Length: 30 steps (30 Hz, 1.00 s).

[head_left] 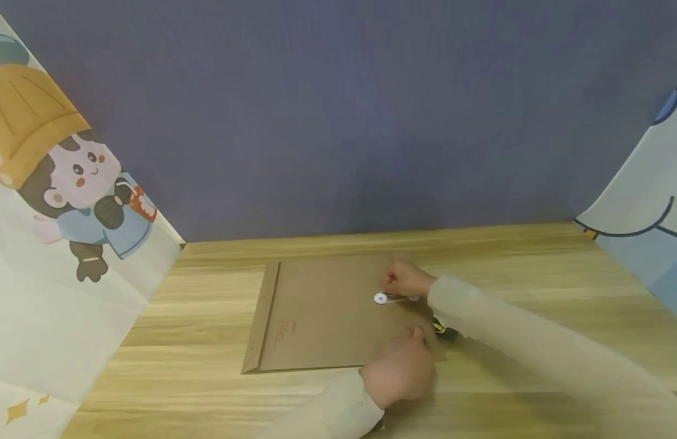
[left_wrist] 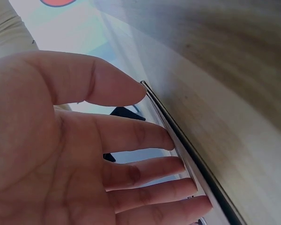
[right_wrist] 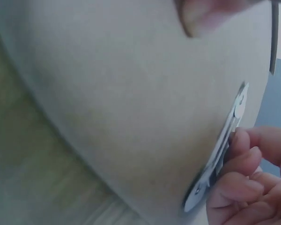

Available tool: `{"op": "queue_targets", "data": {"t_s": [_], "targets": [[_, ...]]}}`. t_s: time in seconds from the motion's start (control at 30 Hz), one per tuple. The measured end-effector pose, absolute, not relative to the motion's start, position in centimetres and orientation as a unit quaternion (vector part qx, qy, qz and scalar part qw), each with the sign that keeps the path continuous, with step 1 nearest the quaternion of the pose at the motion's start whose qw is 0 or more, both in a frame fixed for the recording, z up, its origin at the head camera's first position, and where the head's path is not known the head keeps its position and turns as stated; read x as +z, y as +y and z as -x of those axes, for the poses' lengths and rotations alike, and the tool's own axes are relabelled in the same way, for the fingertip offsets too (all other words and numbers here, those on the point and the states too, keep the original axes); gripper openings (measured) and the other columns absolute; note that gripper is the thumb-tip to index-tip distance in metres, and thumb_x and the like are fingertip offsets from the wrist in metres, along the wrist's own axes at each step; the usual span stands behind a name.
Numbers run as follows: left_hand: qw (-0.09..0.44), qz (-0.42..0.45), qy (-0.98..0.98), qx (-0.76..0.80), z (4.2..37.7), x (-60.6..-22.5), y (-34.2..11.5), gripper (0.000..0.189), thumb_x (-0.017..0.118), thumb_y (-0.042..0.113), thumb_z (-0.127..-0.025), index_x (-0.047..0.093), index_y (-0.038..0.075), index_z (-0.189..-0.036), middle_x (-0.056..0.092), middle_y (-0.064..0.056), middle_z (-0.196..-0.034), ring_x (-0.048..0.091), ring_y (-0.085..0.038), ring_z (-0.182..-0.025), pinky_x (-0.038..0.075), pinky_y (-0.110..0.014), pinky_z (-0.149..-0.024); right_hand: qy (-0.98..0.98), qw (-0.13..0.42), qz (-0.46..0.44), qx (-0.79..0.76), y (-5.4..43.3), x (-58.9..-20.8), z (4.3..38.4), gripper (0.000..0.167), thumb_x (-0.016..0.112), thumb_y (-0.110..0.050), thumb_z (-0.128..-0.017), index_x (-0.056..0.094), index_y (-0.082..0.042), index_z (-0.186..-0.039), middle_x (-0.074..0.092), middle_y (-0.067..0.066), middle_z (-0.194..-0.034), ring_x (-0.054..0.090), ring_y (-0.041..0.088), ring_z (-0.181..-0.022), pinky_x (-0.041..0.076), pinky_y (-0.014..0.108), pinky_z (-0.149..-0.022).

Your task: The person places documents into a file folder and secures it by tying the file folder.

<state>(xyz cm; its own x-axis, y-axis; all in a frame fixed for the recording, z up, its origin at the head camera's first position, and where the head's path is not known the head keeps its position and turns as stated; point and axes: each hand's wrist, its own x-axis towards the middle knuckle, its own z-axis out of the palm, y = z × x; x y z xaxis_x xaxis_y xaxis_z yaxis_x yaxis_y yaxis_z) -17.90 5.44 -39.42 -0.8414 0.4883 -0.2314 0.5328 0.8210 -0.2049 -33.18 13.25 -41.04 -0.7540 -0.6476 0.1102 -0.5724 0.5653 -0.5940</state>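
Observation:
A brown kraft paper document envelope (head_left: 327, 305) lies flat on the table, a folded strip along its left side. Near its right side, a white string (head_left: 396, 300) runs between two round white buttons, the left button (head_left: 380, 298) showing fully. My right hand (head_left: 407, 278) pinches the string's end beside the buttons, fingers curled in the right wrist view; the string within the fingers is mostly hidden. At the envelope's near right part is my left hand (head_left: 401, 369). In the left wrist view its fingers (left_wrist: 140, 136) are nearly straight, tips at the envelope's edge.
A small dark object with a yellow-green mark (head_left: 440, 327) sits by the envelope's right edge, partly under the right sleeve. The wood-grain table (head_left: 207, 317) meets a dark blue-grey panel (head_left: 338, 122) at the back. Printed cloths hang at both sides.

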Motion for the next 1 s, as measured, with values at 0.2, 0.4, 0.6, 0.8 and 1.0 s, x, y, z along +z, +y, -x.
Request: {"op": "queue_targets", "data": {"t_s": [0.2,0.4,0.6,0.8,1.0], "targets": [[0.086,-0.273,0.949,-0.129,18.0,-39.7,5.5,0.017,0.065,0.03,-0.079,0.069,0.014,-0.074,0.048,0.002,-0.096,0.044,-0.01,-0.09,0.04,-0.018,-0.065,0.882,0.097,0.298,-0.351,13.9,-41.6,33.1,0.021,0.06,0.002,-0.076,0.053,-0.007,-0.058,0.042,-0.009,-0.053,0.037,0.004,-0.047,0.029,0.019,-0.045],[0.097,-0.26,0.956,-0.097,18.2,-39.9,5.5,0.016,0.067,0.029,-0.078,0.07,0.013,-0.079,0.047,0.001,-0.096,0.044,-0.01,-0.09,0.042,-0.018,-0.066,0.88,0.099,0.283,-0.368,14.7,-41.7,32.8,0.024,0.057,0.001,-0.078,0.051,-0.007,-0.056,0.038,-0.01,-0.049,0.035,0.004,-0.044,0.027,0.019,-0.044],[0.079,-0.275,0.955,-0.082,18.6,-40.1,5.1,0.015,0.069,0.029,-0.075,0.069,0.014,-0.075,0.05,0.001,-0.097,0.045,-0.011,-0.089,0.042,-0.019,-0.064,0.889,0.085,0.287,-0.348,16.0,-41.6,32.7,0.019,0.057,-0.001,-0.079,0.055,-0.004,-0.061,0.044,-0.008,-0.052,0.039,0.006,-0.049,0.034,0.022,-0.049],[0.062,-0.294,0.953,-0.033,19.1,-40.7,3.6,0.015,0.067,0.027,-0.073,0.066,0.013,-0.069,0.054,0.0,-0.103,0.05,-0.012,-0.087,0.046,-0.022,-0.064,0.888,0.077,0.285,-0.352,17.1,-41.4,31.7,0.013,0.058,-0.001,-0.078,0.056,-0.003,-0.065,0.047,-0.006,-0.058,0.042,0.008,-0.053,0.038,0.023,-0.051],[0.029,-0.355,0.934,0.027,20.2,-40.7,1.1,0.014,0.061,0.026,-0.081,0.065,0.013,-0.079,0.055,0.003,-0.089,0.051,-0.007,-0.076,0.044,-0.019,-0.063,0.888,0.047,0.319,-0.328,17.8,-41.3,29.8,0.014,0.058,0.0,-0.079,0.056,-0.008,-0.067,0.047,-0.007,-0.057,0.042,0.003,-0.051,0.039,0.021,-0.049]]}}
